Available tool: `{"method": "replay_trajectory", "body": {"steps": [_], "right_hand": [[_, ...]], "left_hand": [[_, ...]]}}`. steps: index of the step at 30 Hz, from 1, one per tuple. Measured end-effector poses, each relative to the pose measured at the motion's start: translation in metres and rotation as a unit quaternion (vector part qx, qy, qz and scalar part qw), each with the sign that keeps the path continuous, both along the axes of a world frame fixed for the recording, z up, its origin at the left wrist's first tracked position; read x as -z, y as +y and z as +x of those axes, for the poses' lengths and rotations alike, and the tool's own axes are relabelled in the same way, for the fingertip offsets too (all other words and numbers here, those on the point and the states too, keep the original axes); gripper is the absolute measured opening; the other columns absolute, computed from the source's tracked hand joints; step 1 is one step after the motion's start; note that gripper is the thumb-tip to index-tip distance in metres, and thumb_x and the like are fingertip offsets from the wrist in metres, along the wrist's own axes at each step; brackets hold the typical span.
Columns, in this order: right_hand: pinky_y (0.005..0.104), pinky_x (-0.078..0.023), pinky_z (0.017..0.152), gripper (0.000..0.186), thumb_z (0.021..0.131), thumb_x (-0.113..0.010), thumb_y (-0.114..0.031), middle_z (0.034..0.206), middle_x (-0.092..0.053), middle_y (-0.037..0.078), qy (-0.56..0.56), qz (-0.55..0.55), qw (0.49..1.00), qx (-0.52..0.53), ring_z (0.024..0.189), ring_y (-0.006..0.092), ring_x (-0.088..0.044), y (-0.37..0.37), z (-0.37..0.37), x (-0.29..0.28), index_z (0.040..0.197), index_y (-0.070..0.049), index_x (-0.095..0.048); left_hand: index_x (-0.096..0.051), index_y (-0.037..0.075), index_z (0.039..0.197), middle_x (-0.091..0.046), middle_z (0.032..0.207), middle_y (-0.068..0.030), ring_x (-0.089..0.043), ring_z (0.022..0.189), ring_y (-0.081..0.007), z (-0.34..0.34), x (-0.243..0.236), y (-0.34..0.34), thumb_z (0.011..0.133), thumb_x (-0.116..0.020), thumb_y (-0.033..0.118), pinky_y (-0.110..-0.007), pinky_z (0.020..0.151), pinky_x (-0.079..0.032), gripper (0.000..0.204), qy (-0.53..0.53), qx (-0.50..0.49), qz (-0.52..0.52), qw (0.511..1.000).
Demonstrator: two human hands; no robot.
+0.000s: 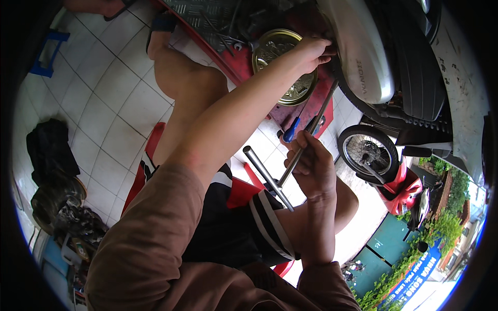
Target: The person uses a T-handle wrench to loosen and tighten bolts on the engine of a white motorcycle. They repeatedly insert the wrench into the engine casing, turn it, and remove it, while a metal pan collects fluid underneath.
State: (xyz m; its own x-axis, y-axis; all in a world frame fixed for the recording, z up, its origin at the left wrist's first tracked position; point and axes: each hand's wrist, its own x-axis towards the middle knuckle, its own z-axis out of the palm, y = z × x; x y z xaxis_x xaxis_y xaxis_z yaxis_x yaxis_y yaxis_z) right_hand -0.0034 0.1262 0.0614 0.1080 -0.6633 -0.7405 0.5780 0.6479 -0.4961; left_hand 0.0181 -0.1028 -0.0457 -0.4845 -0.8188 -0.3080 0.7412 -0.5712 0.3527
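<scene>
My right hand (314, 166) is wrapped around the shaft of a metal T-handle wrench (322, 111). The wrench's crossbar lies toward my lap, and its far end reaches up to the motorbike (365, 57) by the silver cover. My left arm stretches across to the same bike, where my left hand (313, 53) has its fingers bent together against the parts beside the cover. What those fingertips hold is hidden. Under my left forearm lies a round gold-coloured metal tray (256, 58). A blue-handled screwdriver (291, 130) rests close to my right hand.
The red stand (228, 65) with a metal tread plate carries several loose tools. A second, red motorbike (402, 189) is parked to the right. Dark parts (57, 192) lie on the white tiles at left, and a blue stool (50, 52) stands farther off. Another person's foot (101, 6) shows at top.
</scene>
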Motion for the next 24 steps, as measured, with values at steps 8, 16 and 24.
{"method": "replay_trajectory", "body": {"steps": [8,16,24], "right_hand": [[0.0191,-0.025,0.041,0.021,0.095,-0.046,-0.019,0.069,-0.045,0.001,0.0,0.001,1.0,0.009,0.05,0.0064,-0.034,-0.001,-0.002,0.008,0.078,-0.007,-0.049],[0.0195,-0.026,0.041,0.023,0.097,-0.044,-0.021,0.068,-0.045,0.001,-0.002,0.0,1.0,0.001,0.05,0.0069,-0.034,-0.003,0.002,0.01,0.079,-0.006,-0.049],[0.0207,-0.023,0.044,0.022,0.099,-0.038,-0.02,0.062,-0.033,-0.003,0.041,0.015,0.999,-0.013,0.046,0.0061,-0.025,-0.006,0.009,0.007,0.08,-0.009,-0.044]], "left_hand": [[-0.056,0.002,0.099,-0.06,0.092,-0.0089,-0.059,0.078,-0.0194,-0.016,0.01,-0.013,0.091,-0.052,0.006,-0.029,0.069,-0.047,0.011,-0.025,-0.02,0.006,0.999],[-0.051,-0.001,0.096,-0.058,0.086,-0.0146,-0.056,0.072,-0.0198,-0.014,0.008,-0.006,0.093,-0.043,0.004,-0.03,0.064,-0.049,0.01,0.049,-0.009,0.051,0.997],[-0.052,0.0,0.089,-0.058,0.08,-0.0131,-0.055,0.067,-0.0207,-0.011,0.012,-0.006,0.092,-0.046,0.007,-0.03,0.06,-0.049,0.009,0.062,-0.003,0.033,0.998]]}}
